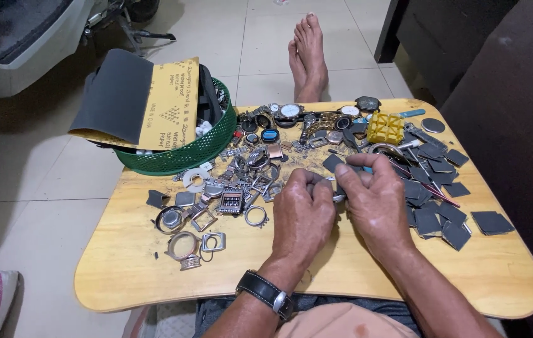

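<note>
- My left hand (302, 213) is pinching a small metal part (338, 198), fingers curled tight around it.
- My right hand (376, 203) is gripping the same part from the right side; both hands are touching, equally near.
- Part's long axis is running left-right between my fingertips.
- Beyond: loose watch cases (229, 201), sandpaper squares (441, 216), green basket (185, 156).

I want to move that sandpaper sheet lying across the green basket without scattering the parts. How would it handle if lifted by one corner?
The sandpaper sheet would probably flop: it already curls over the green basket rim. It looks thin, so likely light. Its dark grit face should grip fingers rather than slip.
</note>
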